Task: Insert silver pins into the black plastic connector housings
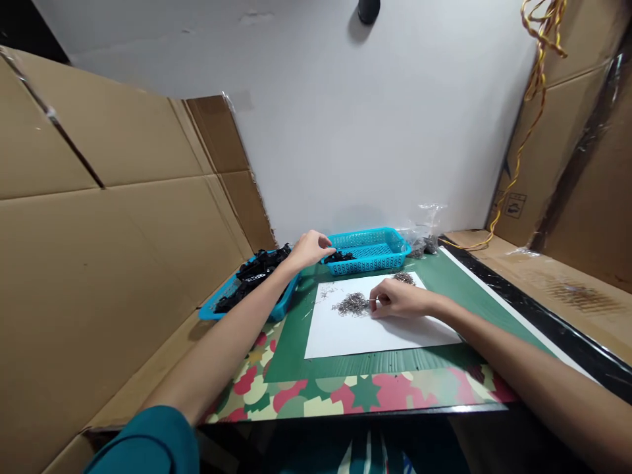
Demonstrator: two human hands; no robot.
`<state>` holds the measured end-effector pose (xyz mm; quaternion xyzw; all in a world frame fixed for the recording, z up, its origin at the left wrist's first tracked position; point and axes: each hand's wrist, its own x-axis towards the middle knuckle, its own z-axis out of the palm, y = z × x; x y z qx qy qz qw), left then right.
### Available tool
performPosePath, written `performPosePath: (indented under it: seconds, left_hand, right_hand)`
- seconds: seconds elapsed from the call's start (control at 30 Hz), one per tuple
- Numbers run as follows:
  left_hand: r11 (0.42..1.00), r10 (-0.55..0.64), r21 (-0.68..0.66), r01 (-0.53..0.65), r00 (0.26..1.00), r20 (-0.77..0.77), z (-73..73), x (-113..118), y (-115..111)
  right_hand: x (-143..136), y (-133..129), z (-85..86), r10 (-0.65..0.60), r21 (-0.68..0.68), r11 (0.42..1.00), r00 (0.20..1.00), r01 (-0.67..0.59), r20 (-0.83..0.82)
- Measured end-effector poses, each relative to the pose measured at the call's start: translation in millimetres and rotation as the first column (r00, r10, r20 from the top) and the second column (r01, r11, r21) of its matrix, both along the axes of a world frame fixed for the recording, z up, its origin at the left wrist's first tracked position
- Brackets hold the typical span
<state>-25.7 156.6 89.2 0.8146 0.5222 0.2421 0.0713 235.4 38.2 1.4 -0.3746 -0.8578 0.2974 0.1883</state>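
My left hand (311,249) is over the left end of a blue basket (370,263), its thumb and forefinger apart, above small black parts (340,257). Whether it holds anything small cannot be made out. On a white sheet (336,342) lies a pile of tiny metal pieces (353,304). My right hand (395,298) rests at the right side of that pile, fingertips pinched together near a thin metal piece. Behind it sits a second small metal pile (403,278), and a few loose pieces (326,289) lie at the sheet's upper left.
Another blue basket (210,309), heaped with black parts (257,270), stands left, partly behind my left forearm. Clear plastic bags (424,240) stand at the back right. Cardboard walls (123,230) enclose both sides, and a yellow twisted wire (518,158) hangs at the right.
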Motion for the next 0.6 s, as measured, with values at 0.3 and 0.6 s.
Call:
performPosePath:
  seconds: [0.3, 0.6]
  left_hand:
    - [0.985, 0.134, -0.105, -0.136, 0.991, -0.024, 50.6, -112.6, -1.8]
    - [0.929, 0.200, -0.253, -0.270, 0.942, -0.271, 29.7, -178.4, -24.2]
  right_hand:
    - [2.4, -5.3, 0.0, 0.023, -0.064, 0.998, 1.000, -0.023, 0.004]
    - [10.6, -2.8, -4.1, 0.035, -0.100, 0.994, 0.999, -0.032, 0.032]
